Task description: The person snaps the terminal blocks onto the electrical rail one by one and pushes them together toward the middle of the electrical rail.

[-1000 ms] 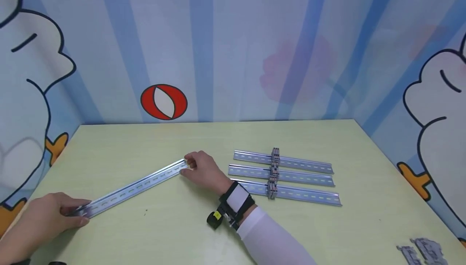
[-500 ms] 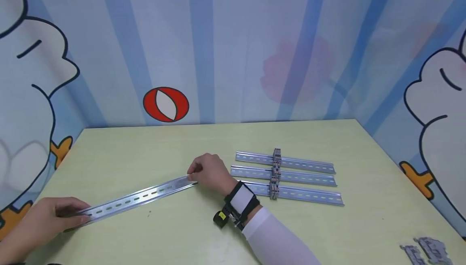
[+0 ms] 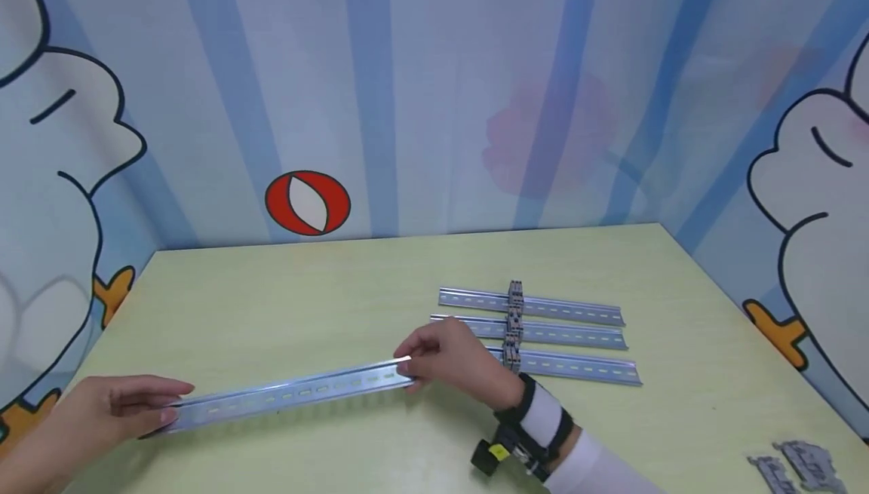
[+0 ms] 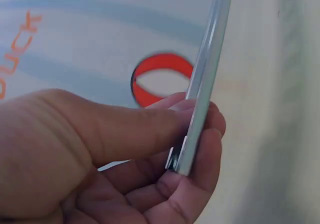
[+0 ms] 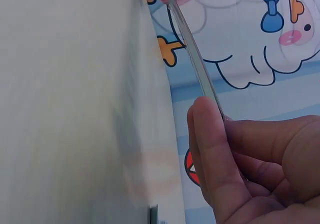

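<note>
A long slotted metal DIN rail (image 3: pixel 292 394) is held above the table between both hands. My left hand (image 3: pixel 115 417) pinches its left end, thumb on the near face and fingers behind, as the left wrist view shows on the rail (image 4: pixel 205 79). At the other end my right hand (image 3: pixel 455 358) pinches it between thumb and fingers; the rail (image 5: pixel 197 59) runs away toward the left hand in the right wrist view. Just behind the right hand lie three similar rails (image 3: pixel 577 364), side by side, with a row of grey terminal blocks (image 3: pixel 514 320) across them. The right hand overlaps part of them.
Loose grey terminal block pieces (image 3: pixel 808 464) lie at the table's near right corner. A pale yellow table (image 3: pixel 292 298) is bordered behind and at the sides by a printed cloth backdrop (image 3: pixel 434 102). A camera strap (image 3: pixel 543 422) sits on the right wrist.
The held rail has swung from a steep slant to nearly level, its right end moving right and nearer. My right hand has shifted right and down with it, now in front of the three rails.
</note>
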### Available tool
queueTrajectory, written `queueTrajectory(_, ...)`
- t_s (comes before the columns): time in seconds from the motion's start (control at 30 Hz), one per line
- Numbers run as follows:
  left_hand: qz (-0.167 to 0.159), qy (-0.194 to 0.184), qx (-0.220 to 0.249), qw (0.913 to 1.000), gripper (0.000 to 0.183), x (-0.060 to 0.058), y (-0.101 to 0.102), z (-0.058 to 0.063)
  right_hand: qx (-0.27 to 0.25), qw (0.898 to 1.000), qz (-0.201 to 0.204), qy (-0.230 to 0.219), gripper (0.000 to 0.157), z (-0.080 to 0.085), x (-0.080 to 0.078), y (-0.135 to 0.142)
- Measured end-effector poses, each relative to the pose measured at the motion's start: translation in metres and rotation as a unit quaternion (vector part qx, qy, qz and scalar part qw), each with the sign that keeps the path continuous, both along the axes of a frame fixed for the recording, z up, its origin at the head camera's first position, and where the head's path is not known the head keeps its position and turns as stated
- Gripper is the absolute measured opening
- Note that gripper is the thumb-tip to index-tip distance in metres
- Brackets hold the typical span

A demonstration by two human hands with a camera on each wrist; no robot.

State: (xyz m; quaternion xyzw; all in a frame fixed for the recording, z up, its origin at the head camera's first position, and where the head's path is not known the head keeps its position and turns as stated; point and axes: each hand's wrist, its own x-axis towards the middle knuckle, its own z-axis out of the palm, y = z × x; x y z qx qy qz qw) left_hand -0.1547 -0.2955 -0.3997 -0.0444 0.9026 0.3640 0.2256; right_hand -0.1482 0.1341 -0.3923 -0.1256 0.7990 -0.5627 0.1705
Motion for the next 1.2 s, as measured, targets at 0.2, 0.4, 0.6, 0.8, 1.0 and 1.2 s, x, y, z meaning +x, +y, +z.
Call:
queueTrajectory(0.2,-0.097,0.038,-0.028,0.9942,0.037,0.019,0.067,0.022,0.079,0.997,-0.008,0.012,0.022,0.006,0.043,0.061)
queueTrajectory(0.4,-0.119,0.023,-0.015,0.9925,0.049,0.033,0.143,0.021,0.134,0.99,-0.027,0.028,0.042,0.012,0.073,0.129)
queueTrajectory(0.6,-0.222,0.083,0.021,0.9713,0.049,0.047,0.202,0.017,0.175,0.982,-0.005,0.07,0.037,0.017,0.095,0.194)
queueTrajectory(0.8,-0.304,0.211,-0.05,0.9277,0.041,0.048,0.236,0.012,0.308,0.945,0.023,0.105,0.039,0.023,0.097,0.22)
queueTrajectory(1.0,-0.319,0.266,-0.062,0.9077,0.034,0.04,0.252,0.002,0.388,0.912,0.02,0.128,0.037,0.017,0.096,0.227)
queueTrajectory(1.2,-0.323,0.286,-0.056,0.9003,0.039,0.042,0.254,-0.004,0.41,0.904,0.02,0.119,0.033,0.011,0.098,0.23)
